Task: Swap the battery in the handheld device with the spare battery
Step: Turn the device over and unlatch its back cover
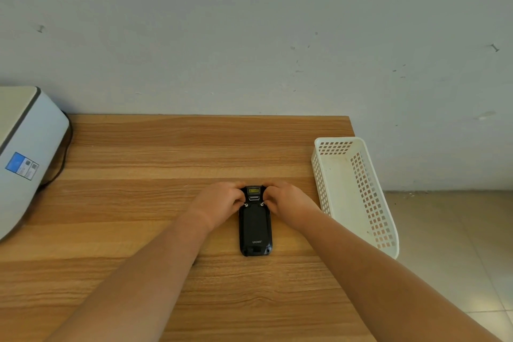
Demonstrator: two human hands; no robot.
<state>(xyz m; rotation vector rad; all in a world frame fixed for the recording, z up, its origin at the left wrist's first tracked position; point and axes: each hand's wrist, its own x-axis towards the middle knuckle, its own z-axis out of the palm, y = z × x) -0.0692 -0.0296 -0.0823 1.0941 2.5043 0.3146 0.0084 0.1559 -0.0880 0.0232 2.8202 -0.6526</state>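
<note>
**Both hands at the top of the handheld device**

Nearest: two bare forearms reaching in over the wooden table (138, 147). Mid-table: black handheld device (255, 226), back up, lengthwise, lying flat. Left hand (219, 203) and right hand (288, 203) curled around its far end, one on each side, thumbs pinching in beside the two small silver latches. To the right, overhanging the table edge: white perforated basket (358, 191). At far left: white machine (25, 153) with a blue label. Beyond: pale wall.
</note>
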